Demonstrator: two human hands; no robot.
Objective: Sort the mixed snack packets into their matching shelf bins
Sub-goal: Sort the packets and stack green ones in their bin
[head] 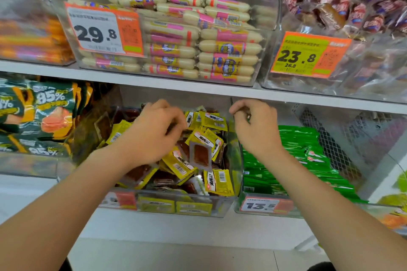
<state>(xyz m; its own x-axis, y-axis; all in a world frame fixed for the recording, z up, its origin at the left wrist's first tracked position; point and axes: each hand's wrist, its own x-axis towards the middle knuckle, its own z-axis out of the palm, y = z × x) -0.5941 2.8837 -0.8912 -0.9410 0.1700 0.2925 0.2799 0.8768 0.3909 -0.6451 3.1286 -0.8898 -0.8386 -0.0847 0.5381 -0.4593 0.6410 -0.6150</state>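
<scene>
Fingers (172, 116) of our left hand (152, 132) curl down into the yellow packets (217, 121) near the back of the middle bin (220, 207); blur keeps us from telling whether they grip one. Our right hand (255, 126) hangs over the wall between that bin and the right bin (304, 213), its thumb and fingers (236, 108) pinching a small dark packet (247, 115). Both forearms reach up and forward from the lower corners of the view, wrists bent down, backs of the hands toward us.

We read what writing we can. The yellow packets carry barcodes and black characters too small to make out. One windowed packet (200, 154) at the middle bin's centre shows a red-brown slab. The right bin holds green packets (308, 160) stacked in rows, and its front edge bears the 13.5 tag (261, 205), white and orange. The middle bin's own front label is blurred.

At the lower shelf's left end stand green bags (50, 103) printed "85%", with "95%" on one below. On the upper shelf (154, 81), a clear bin of pale sausages (229, 48) with pink and yellow labels carries the 29.8 tag (97, 33) at its front left corner. The bin to its right, full of brown snacks (330, 13), bears the 23.8 tag (297, 56), with "26.8" printed small beneath the price.
</scene>
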